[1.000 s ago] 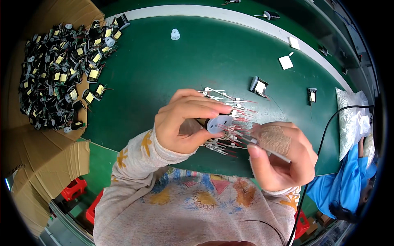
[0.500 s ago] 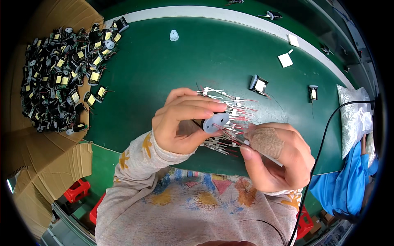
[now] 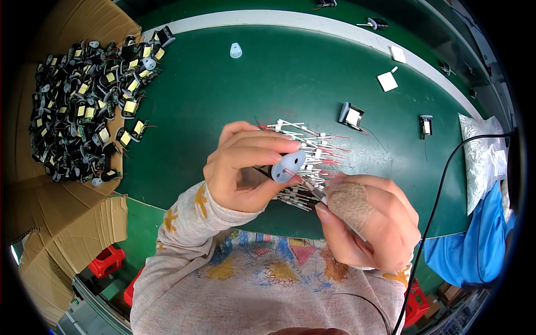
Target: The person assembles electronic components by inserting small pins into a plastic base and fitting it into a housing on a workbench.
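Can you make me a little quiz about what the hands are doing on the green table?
1. True or false: the left hand holds a small pale disc between thumb and fingers.
2. What does the right hand hold? A) a thin tool pointed at the disc B) a cup C) a pair of scissors
3. Fill in: the big heap of small black and yellow parts lies on the person's ____ side, partly on brown cardboard.

Key: 1 true. 2 A. 3 left.
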`<state>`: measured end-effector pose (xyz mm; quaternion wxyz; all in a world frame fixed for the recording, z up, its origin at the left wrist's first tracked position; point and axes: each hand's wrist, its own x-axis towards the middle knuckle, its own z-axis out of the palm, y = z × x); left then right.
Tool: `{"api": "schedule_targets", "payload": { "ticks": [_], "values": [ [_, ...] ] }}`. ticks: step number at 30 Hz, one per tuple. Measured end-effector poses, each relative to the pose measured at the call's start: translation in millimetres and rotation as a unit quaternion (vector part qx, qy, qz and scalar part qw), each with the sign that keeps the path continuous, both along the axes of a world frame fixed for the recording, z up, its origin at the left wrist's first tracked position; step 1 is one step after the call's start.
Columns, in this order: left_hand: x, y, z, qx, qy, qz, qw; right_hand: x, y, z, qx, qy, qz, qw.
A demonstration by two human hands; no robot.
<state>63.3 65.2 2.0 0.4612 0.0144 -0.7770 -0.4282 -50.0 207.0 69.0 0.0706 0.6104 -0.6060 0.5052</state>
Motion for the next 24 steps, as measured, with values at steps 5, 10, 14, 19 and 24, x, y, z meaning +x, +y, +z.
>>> {"api": "schedule_targets", "payload": {
  "ticks": [5, 10, 14, 19, 24],
  "values": [
    [-1, 0, 0, -0.018, -0.005, 0.006, 1.000, -5, -6, -6, -0.043, -0.002, 0.008, 0.999],
    [-1, -1, 1, -0.018, -0.008, -0.005, 1.000, -9, -2, -6, -0.019, -0.036, -0.003, 0.999],
    [-2, -1, 1, -0.017, -0.010, -0.007, 1.000, -11, -4, -6, -0.028, -0.055, 0.005, 0.998],
    [-2, -2, 0, -0.015, -0.004, -0.003, 1.000, -13, -3, -8, -0.043, 0.020, 0.028, 0.998],
    [-3, -2, -2, -0.019, 0.001, -0.001, 1.000, -10, -4, -6, -0.038, 0.007, 0.035, 0.999]
  ]
}}
